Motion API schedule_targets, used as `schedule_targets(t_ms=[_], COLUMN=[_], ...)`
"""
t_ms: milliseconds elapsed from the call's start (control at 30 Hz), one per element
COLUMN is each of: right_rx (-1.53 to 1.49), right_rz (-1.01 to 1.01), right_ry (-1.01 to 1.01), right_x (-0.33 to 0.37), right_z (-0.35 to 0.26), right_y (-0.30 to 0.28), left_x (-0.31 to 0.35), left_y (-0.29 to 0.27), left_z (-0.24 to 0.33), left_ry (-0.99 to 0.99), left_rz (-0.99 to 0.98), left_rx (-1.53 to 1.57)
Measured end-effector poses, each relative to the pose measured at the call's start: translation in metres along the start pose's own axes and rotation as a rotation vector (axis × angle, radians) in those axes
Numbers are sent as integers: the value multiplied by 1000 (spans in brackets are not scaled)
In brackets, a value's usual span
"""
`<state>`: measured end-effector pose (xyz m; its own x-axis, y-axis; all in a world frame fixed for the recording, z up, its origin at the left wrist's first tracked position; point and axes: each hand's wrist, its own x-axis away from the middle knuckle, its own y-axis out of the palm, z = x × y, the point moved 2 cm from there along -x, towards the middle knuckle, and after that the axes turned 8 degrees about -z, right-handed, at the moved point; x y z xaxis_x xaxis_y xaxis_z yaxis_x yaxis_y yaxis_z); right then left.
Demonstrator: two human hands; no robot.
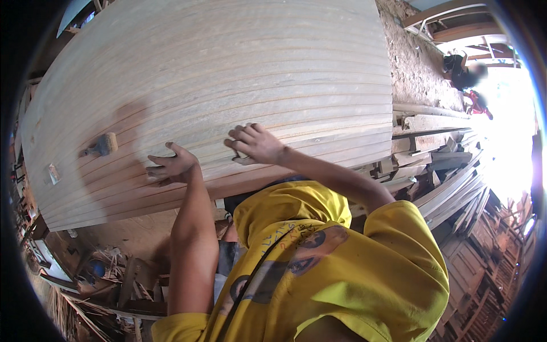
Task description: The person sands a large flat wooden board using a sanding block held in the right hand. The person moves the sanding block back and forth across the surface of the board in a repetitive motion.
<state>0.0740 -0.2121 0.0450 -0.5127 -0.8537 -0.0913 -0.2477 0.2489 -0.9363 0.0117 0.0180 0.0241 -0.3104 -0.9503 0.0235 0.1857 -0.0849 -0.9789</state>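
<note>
A broad panel of pale, grooved wooden boards (273, 74) lies in front of me. Over its near edge, my left hand (174, 165) is held with fingers spread and nothing in it. To its right, my right hand (256, 145) is bent over the boards with curled fingers. A small dark sliver shows by its thumb, too small to name. Left of my left hand, a brush-like tool (103, 145) with a dark handle and a tan block end rests on the panel. I cannot tell whether either palm touches the wood.
A small printed packet (53, 174) lies near the panel's left end. Stacked timber offcuts (419, 142) and long planks (456, 196) fill the right side. Scrap wood (134, 279) sits below left. Two people (461, 71) are far off at the upper right, by a bright opening.
</note>
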Motion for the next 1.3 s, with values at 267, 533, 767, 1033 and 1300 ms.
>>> schedule_targets(t_ms=[267, 533, 767, 1033, 1300], right_rx=[31, -53, 137, -75, 177], right_rz=[449, 25, 332, 20, 177], right_ry=[1273, 85, 1074, 570, 471], right_x=[-17, -20, 14, -26, 23], right_z=[134, -19, 145, 42, 103], right_y=[-61, 0, -58, -5, -12], left_x=[0, -1, 0, 0, 2], left_y=[4, 7, 6, 8, -2], left_z=[-1, -1, -6, -2, -2], left_ry=[1, 17, 24, 9, -9], left_rz=[-9, 20, 5, -3, -44], left_rx=[-6, 29, -18, 33, -18])
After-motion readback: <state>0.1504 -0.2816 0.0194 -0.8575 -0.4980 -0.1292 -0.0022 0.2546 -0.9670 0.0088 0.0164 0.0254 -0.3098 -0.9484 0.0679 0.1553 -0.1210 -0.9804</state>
